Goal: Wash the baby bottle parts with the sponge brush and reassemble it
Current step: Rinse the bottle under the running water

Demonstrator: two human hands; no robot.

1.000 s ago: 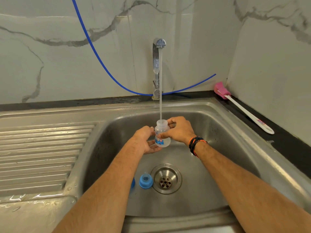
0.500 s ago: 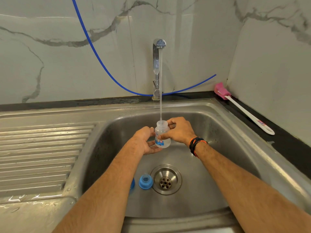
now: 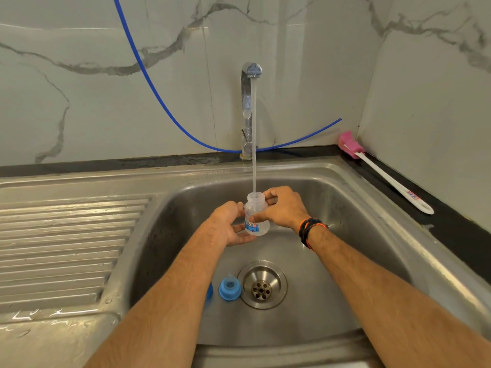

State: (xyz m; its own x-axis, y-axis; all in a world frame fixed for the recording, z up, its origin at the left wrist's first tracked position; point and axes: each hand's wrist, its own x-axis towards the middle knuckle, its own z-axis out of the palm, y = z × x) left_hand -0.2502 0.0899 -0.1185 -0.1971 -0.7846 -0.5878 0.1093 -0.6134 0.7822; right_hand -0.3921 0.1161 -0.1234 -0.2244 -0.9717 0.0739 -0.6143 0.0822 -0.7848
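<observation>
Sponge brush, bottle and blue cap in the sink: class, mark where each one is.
sponge brush (image 3: pixel 350 144), head view, on its pink sponge end
bottle (image 3: pixel 255 201), head view, on its clear neck
blue cap (image 3: pixel 230 288), head view, on its top

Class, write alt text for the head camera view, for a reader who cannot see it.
Two hands, the left hand and the right hand, hold a clear baby bottle upright under the running tap over a steel sink. A blue bottle ring lies beside the drain; a pink sponge brush rests on the counter at right.
</observation>
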